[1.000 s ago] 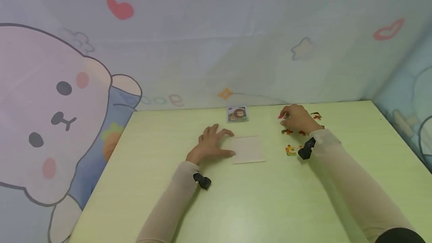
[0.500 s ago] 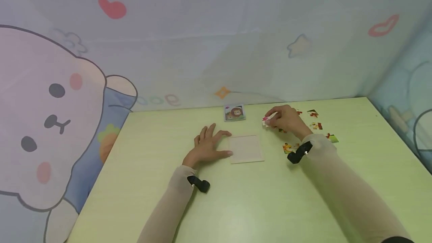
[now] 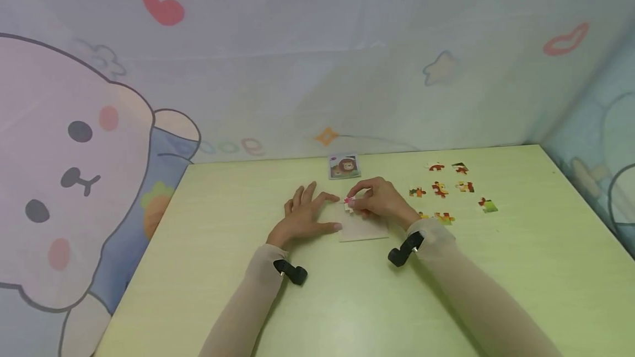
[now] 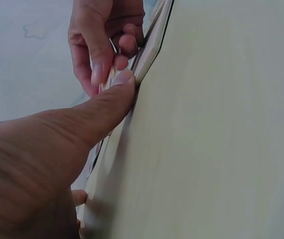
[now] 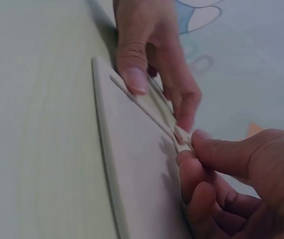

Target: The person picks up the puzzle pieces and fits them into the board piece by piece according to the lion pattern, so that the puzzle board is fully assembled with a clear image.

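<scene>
The piece (image 3: pixel 349 203) (pink and white) was at the far left corner of the tray (image 3: pixel 364 229), pinched by the right hand (image 3: pixel 381 199), while the left hand (image 3: pixel 303 219), fingers spread, touched its left side, other pieces (image 3: pixel 439 189) lying right.

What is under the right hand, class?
Part of the tray. Its near side shows; the right hand, pinching a piece, hides its far right corner in the head view.

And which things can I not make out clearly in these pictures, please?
Head: puzzle piece, partly covered by the right hand.
Head: white board, far right corner behind the same hand.
Head: lion card, its fine details too small.
Left wrist: left hand, cut off by the left edge.
</scene>
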A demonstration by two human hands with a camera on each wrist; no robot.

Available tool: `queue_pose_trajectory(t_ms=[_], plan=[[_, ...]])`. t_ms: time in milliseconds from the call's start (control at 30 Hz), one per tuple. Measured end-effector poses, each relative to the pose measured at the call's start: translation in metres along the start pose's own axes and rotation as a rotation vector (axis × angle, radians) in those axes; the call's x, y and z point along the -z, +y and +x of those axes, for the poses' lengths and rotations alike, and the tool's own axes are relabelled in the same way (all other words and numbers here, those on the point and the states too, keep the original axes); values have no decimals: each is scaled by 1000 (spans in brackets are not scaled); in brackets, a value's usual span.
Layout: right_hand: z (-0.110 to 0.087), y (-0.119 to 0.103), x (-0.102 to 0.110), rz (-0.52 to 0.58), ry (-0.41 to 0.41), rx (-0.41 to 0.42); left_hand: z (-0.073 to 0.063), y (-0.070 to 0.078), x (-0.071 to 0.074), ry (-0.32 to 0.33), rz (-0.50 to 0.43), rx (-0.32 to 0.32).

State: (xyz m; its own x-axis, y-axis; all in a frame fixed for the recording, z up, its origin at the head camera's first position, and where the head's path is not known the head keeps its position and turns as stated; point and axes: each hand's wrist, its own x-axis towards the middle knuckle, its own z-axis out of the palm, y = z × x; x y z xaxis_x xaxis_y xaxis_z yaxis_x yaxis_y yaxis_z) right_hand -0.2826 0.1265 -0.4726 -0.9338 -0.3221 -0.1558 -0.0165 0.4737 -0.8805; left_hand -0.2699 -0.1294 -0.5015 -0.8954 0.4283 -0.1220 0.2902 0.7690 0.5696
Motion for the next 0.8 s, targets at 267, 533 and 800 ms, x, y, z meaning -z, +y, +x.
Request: queue_pose_trajectory(t_ms=[267, 533, 800], plan=[[8, -10, -17, -213, 43, -58, 1, 2, -1, -3, -3, -5], [10, -16, -19, -323, 67, -87, 2, -1, -1, -9, 4, -8], [10, -5, -19, -301, 121, -3, 2, -2, -3, -9, 5, 8]])
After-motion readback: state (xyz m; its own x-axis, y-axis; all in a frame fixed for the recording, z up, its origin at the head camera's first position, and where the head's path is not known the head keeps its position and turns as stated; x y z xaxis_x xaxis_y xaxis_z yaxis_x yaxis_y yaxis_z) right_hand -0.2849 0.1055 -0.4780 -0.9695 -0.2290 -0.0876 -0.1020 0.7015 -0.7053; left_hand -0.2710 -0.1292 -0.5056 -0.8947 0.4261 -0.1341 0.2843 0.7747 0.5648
